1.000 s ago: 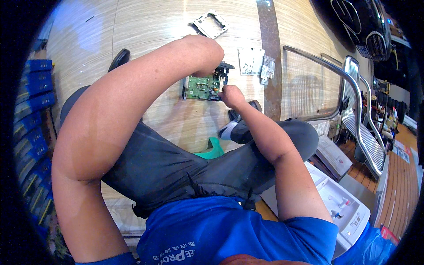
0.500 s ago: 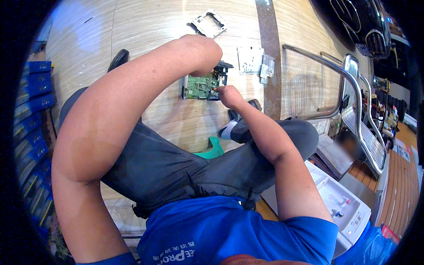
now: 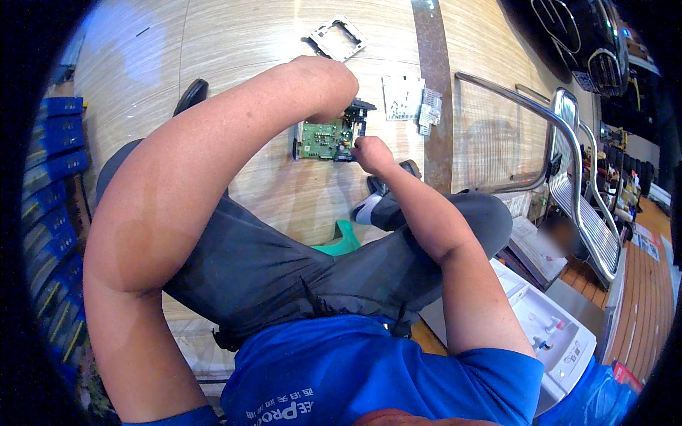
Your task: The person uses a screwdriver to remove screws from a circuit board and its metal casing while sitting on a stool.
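A green circuit board [image 3: 321,140] in a black and metal frame lies on the floor ahead of me, between my feet. My right hand [image 3: 373,155] is at its near right corner, fingers curled closed against the edge. My left hand [image 3: 328,91] reaches over the far side of the board, back of the hand toward me. Its fingers are hidden behind the hand, so what they touch cannot be seen. A black plastic part [image 3: 361,106] sticks out at the board's far right corner, beside my left hand.
Beyond my left hand lies a pale open frame [image 3: 338,38]. A perforated metal plate [image 3: 403,97] and a small silvery piece [image 3: 430,111] lie right of the board. A green stool [image 3: 344,238] shows between my legs. Metal-framed bench seating [image 3: 568,142] stands right, blue bins [image 3: 57,149] left.
The fingers of my right hand have drawn in slightly along the board's right edge. My left arm and the board look the same.
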### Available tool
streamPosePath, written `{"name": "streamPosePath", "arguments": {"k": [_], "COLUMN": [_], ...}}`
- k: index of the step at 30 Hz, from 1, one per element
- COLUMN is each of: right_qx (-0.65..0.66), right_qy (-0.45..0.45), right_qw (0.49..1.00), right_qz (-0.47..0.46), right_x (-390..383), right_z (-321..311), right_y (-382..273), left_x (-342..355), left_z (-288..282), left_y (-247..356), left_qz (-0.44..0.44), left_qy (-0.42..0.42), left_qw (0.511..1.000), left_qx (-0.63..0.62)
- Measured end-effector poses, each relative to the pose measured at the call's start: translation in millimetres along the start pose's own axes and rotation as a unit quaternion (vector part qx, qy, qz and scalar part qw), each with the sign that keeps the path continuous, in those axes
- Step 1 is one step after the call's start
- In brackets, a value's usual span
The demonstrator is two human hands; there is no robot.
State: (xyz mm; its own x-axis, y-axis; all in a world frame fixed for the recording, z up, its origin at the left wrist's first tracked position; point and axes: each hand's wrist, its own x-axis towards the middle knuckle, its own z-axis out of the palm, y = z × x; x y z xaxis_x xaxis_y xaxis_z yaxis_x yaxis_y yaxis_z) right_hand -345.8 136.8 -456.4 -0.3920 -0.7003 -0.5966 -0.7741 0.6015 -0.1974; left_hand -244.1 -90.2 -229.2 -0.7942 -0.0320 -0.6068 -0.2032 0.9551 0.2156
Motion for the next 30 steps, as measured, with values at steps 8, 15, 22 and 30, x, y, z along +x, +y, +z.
{"name": "streamPosePath", "arguments": {"k": [8, 15, 22, 30], "right_qx": [0.042, 0.050, 0.027, -0.018], "right_qy": [0.031, 0.008, 0.022, 0.004], "right_qw": [0.996, 0.994, 0.999, 1.000], "right_qz": [-0.078, -0.096, 0.004, -0.017], "right_x": [0.5, 2.2, -1.1, 3.8], "right_z": [8.3, 8.0, 0.0, 8.1], "right_y": [1.5, 4.3, -1.5, 4.6], "left_x": [-1.8, 3.5, 0.5, 1.1], "left_z": [-0.3, 4.9, 2.2, 0.6], "left_y": [-0.5, -0.9, 1.9, -0.1], "left_qz": [-0.002, -0.004, -0.015, -0.003], "left_qy": [-0.007, 0.032, 0.030, 0.011], "left_qw": [1.000, 0.999, 0.999, 1.000], "left_qx": [-0.003, -0.005, -0.015, -0.010]}}
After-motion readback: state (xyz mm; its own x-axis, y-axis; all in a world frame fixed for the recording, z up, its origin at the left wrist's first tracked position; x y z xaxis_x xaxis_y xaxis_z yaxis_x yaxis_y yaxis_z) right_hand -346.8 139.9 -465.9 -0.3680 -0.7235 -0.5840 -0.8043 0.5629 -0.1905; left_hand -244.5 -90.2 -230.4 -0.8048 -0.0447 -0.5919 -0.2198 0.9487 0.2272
